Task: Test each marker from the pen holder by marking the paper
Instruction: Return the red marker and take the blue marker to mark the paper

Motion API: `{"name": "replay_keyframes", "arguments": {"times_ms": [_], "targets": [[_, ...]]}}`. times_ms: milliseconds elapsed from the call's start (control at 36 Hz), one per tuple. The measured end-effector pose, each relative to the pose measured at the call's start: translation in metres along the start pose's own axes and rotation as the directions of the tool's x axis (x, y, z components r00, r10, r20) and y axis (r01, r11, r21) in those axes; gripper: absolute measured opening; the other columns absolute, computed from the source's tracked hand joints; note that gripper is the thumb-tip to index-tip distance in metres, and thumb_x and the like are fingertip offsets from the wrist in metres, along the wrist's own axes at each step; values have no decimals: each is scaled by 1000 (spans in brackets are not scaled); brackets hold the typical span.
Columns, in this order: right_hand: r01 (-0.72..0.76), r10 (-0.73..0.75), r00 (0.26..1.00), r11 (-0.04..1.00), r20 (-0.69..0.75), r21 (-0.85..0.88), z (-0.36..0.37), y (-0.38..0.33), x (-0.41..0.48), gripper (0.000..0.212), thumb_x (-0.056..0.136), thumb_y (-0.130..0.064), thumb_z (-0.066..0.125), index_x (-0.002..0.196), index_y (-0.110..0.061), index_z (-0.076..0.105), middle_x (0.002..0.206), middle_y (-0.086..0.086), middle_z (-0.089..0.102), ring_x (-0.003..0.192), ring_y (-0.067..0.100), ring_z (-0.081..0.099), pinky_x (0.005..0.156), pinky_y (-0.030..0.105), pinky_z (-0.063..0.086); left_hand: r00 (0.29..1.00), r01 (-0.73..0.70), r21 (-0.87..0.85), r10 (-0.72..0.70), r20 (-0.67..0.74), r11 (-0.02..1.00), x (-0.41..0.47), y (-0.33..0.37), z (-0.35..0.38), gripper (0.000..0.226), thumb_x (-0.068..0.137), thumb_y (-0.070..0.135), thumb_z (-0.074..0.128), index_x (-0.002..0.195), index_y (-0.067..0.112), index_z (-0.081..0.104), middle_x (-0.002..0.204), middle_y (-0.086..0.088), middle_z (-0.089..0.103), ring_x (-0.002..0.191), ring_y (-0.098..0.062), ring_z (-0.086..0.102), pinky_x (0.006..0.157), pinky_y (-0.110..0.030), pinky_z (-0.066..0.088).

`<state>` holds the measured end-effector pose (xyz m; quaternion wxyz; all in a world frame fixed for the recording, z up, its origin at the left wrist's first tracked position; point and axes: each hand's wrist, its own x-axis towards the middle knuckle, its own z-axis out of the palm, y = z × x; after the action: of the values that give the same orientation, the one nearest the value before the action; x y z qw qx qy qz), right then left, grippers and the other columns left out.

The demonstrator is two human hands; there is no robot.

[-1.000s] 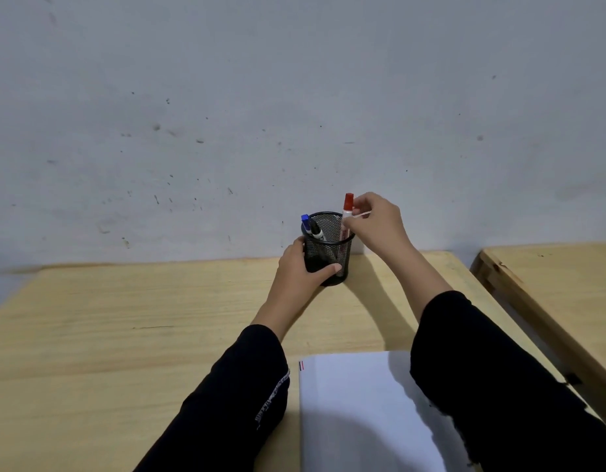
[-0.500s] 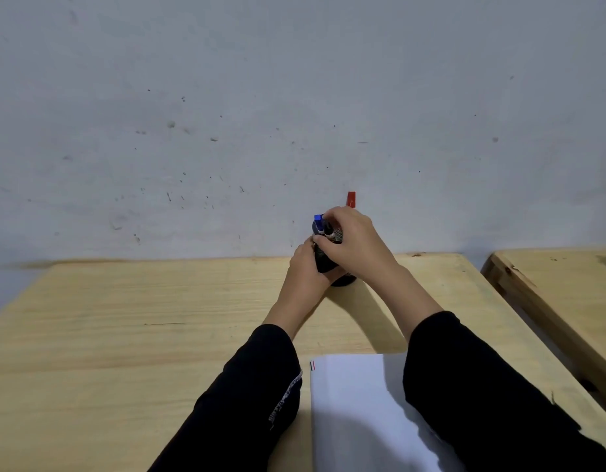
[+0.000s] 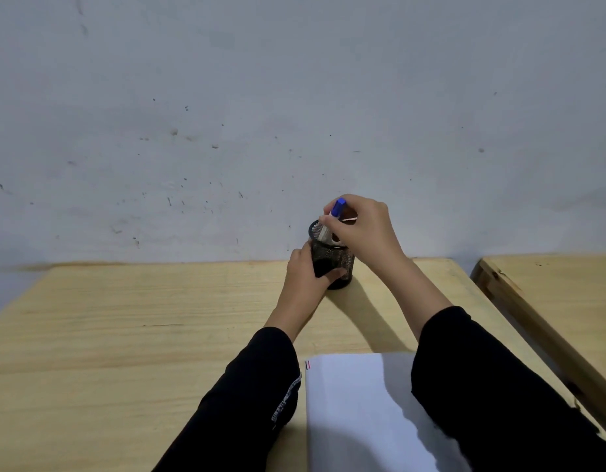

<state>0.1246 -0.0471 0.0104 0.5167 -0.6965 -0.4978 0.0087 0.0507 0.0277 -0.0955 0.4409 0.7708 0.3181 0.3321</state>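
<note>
Your left hand [image 3: 306, 267] grips the black mesh pen holder [image 3: 332, 257] at the surface's far edge; your right hand [image 3: 361, 226] pinches the blue-capped marker [image 3: 332, 219], half out. The white paper [image 3: 356, 410] shows no marks, so testing seems barely begun.

A pale wooden desk [image 3: 124, 335] with a lengthwise grain fills the lower part of the view. Behind the desk, along its far edge, a grey-white wall [image 3: 295, 97] is seen, marked with small dark specks and scuffs. To the right of the desk, apart from it by a narrow dark gap, a second wooden desk [image 3: 567, 287] of the same pale colour is seen, its near corner chipped and darkened.
</note>
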Motion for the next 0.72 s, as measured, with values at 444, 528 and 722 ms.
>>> {"name": "replay_keyframes", "arguments": {"times_ms": [444, 528, 722], "targets": [[168, -150, 962, 984, -228, 62, -51, -63, -48, 8, 80, -12, 69, 83, -4, 67, 79, -5, 64, 76, 16, 65, 76, 29, 56, 958, -94, -172, 42, -284, 981, -46, 73, -54, 13, 86, 5, 56, 94, 11, 63, 93, -2, 63, 77, -7, 57, 65, 1, 41], [179, -168, 965, 983, -201, 38, -52, -67, -65, 7, 80, -11, 69, 82, -5, 67, 81, 0, 66, 71, 11, 62, 73, 22, 55, 941, -228, -197, 164, -295, 954, -68, 106, -76, 10, 87, 10, 59, 93, 13, 67, 85, 4, 65, 79, -8, 60, 71, -4, 44], [203, -209, 974, 976, -86, -75, -48, -70, -107, 12, 80, -13, 68, 75, -3, 64, 81, 12, 69, 77, 25, 64, 76, 42, 55, 924, -380, -122, 370, -99, 917, -128, 154, -102, 5, 86, 16, 64, 88, 17, 68, 86, 8, 69, 80, 1, 63, 68, -8, 47]]}}
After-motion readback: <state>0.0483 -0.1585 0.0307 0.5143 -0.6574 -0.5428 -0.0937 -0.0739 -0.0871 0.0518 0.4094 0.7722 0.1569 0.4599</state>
